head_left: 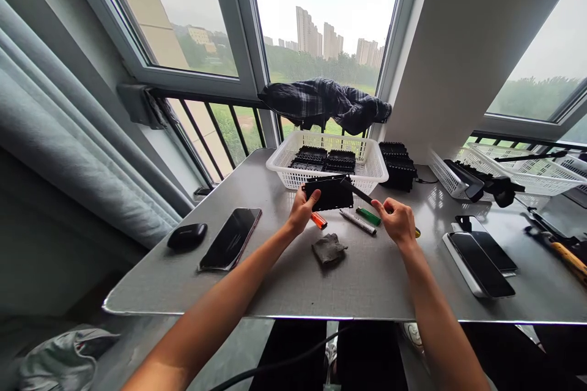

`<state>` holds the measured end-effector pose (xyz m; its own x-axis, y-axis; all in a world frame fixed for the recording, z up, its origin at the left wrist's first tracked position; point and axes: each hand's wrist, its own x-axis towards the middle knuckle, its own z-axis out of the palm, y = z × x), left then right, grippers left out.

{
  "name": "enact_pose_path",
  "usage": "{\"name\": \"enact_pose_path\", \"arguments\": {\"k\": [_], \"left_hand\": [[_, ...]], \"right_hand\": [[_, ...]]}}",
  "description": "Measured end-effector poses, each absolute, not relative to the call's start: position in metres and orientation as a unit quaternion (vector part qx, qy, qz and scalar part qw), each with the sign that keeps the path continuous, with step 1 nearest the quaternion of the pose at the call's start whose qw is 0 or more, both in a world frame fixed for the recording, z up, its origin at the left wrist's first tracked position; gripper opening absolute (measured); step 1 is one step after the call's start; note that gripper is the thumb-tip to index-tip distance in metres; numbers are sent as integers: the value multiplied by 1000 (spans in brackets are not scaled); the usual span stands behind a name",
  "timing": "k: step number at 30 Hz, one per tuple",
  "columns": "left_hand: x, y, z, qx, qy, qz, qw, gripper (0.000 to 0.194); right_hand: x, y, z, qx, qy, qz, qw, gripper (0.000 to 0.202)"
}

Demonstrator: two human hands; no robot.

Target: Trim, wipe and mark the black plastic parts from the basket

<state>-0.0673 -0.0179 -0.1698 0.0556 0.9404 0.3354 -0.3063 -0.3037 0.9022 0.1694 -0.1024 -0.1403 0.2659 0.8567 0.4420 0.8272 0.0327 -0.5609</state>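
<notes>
My left hand [302, 209] grips the left edge of a black rectangular plastic part [334, 195] with notched edges, thumb on its face. My right hand [395, 219] is closed around a slim black flat-bladed tool [360, 193]; its far tip meets the part's upper right corner. A yellow bit shows behind my right hand, perhaps the tool's handle end. Beneath the hands lie an orange cutter-like tool [319, 220], a white marker [358, 222] and a green tool [368, 215]. A crumpled grey cloth [329, 249] rests nearer to me.
A white plastic basket [376, 172] with several black parts stands behind, a stack of similar parts [398, 166] beside it. Phones [232, 238] [481, 263] and a black case [187, 236] lie left and right. More white baskets [545, 174] stand at the right.
</notes>
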Motion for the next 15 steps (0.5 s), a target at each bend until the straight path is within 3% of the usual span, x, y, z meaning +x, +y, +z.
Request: {"name": "enact_pose_path", "arguments": {"k": [8,15], "left_hand": [[-50,-46,-169,579,300,550,522,37],[-42,-63,-169,617,284,512,525,34]], "right_hand": [[144,-103,-140,-634,-598,149,467,49],[147,-101,-142,-642,-548,157,513,45]]}}
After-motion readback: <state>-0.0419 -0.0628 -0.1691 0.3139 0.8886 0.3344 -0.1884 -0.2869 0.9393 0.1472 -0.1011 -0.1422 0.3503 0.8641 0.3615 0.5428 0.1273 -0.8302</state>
